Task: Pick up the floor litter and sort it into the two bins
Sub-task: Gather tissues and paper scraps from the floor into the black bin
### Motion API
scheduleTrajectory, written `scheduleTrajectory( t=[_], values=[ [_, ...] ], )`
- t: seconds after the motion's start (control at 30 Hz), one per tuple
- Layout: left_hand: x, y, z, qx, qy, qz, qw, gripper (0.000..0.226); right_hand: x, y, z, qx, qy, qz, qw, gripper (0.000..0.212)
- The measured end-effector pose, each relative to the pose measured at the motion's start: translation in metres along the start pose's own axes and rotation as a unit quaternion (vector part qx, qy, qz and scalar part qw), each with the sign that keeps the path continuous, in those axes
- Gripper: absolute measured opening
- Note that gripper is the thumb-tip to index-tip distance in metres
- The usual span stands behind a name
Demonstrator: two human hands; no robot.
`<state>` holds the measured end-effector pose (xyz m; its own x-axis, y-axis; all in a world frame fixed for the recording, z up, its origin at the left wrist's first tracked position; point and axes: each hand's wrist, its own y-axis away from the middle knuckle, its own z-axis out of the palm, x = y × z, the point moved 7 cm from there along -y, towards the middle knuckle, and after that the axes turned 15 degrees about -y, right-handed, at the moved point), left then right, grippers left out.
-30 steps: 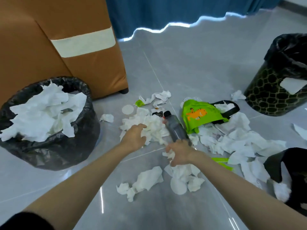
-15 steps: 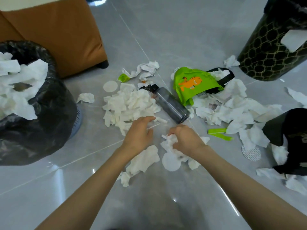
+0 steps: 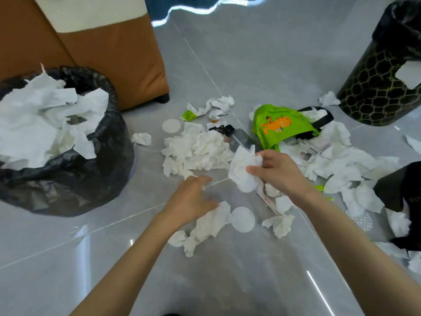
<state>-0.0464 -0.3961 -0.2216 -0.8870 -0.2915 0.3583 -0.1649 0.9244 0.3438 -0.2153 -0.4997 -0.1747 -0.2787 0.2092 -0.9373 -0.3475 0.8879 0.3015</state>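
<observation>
Gathering paper: the right hand pinches a crumpled tissue above the floor. The left hand hovers spread just beside another wad. Next it likely goes left, into the tissue-filled bin.

Glossy grey tiled floor, brown sofa, blue curtain behind.

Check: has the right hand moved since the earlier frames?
Yes. The right hand has lifted off the floor, raising a tissue that now overlaps the bottle's near end.
</observation>
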Motion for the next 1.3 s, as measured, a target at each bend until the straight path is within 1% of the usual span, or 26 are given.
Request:
scheduleTrajectory(
  t=[0.03,0.07,0.1,0.13,0.17,0.23,0.3,0.43,0.5,0.57,0.67,0.73,0.83,0.9,0.97,1.03,1.13,1.23,1.3],
  values=[
    [0.000,0.007,0.011,-0.047,-0.037,0.005,0.998,0.077,-0.003,0.001,0.001,0.004,-0.015,0.002,1.000,0.017],
    [0.000,0.014,0.021,-0.087,-0.064,0.006,0.994,0.083,-0.005,0.002,0.003,0.004,-0.035,0.007,0.999,0.017],
    [-0.002,0.022,0.030,-0.108,-0.079,0.002,0.991,0.084,-0.007,0.004,0.007,-0.001,-0.058,0.015,0.998,0.016],
    [-0.004,0.027,0.036,-0.103,-0.088,-0.004,0.991,0.081,-0.006,0.006,0.010,-0.006,-0.084,0.028,0.996,0.015],
    [-0.005,0.031,0.039,-0.074,-0.092,-0.011,0.993,0.073,-0.007,0.009,0.014,-0.011,-0.104,0.040,0.994,0.015],
    [-0.010,0.033,0.041,-0.006,-0.071,-0.024,0.997,0.049,-0.006,0.013,0.020,-0.016,-0.123,0.060,0.991,0.016],
    [-0.015,0.037,0.040,0.021,-0.027,-0.042,0.999,0.028,-0.008,0.015,0.023,-0.012,-0.115,0.063,0.991,0.017],
    [-0.026,0.043,0.039,0.042,-0.022,-0.043,0.998,0.016,-0.018,0.017,0.029,-0.007,-0.118,0.048,0.992,0.013],
    [-0.031,0.045,0.026,0.079,0.013,-0.057,0.995,0.012,-0.027,0.017,0.035,-0.020,-0.143,0.043,0.989,0.007],
    [-0.031,0.047,-0.001,0.136,0.055,-0.066,0.987,0.007,-0.040,0.018,0.044,-0.042,-0.178,0.038,0.982,0.003],
    [-0.018,0.054,-0.055,0.239,0.102,-0.038,0.965,0.009,-0.066,0.017,0.058,-0.072,-0.238,0.030,0.968,0.003],
    [-0.012,0.066,-0.097,0.317,0.131,-0.023,0.939,0.009,-0.088,0.016,0.069,-0.088,-0.274,0.025,0.957,0.006],
    [-0.015,0.087,-0.149,0.393,0.162,-0.040,0.904,0.010,-0.120,0.015,0.089,-0.114,-0.294,0.011,0.949,0.007],
    [-0.025,0.099,-0.175,0.429,0.177,-0.053,0.884,0.010,-0.140,0.014,0.105,-0.131,-0.298,-0.001,0.945,0.009],
    [-0.037,0.109,-0.194,0.456,0.175,-0.074,0.870,0.010,-0.158,0.013,0.123,-0.141,-0.291,-0.014,0.946,0.015],
    [-0.057,0.120,-0.209,0.474,0.159,-0.111,0.859,0.011,-0.174,0.012,0.147,-0.148,-0.260,-0.032,0.954,0.022],
    [-0.080,0.130,-0.223,0.482,0.130,-0.154,0.853,0.013,-0.193,0.014,0.181,-0.172,-0.227,-0.054,0.957,0.020],
    [-0.106,0.139,-0.231,0.492,0.083,-0.192,0.845,0.018,-0.203,0.012,0.220,-0.201,-0.212,-0.049,0.955,0.021],
    [-0.120,0.141,-0.235,0.489,0.047,-0.207,0.846,0.025,-0.207,0.010,0.240,-0.217,-0.227,-0.023,0.949,0.022]
  ],
)
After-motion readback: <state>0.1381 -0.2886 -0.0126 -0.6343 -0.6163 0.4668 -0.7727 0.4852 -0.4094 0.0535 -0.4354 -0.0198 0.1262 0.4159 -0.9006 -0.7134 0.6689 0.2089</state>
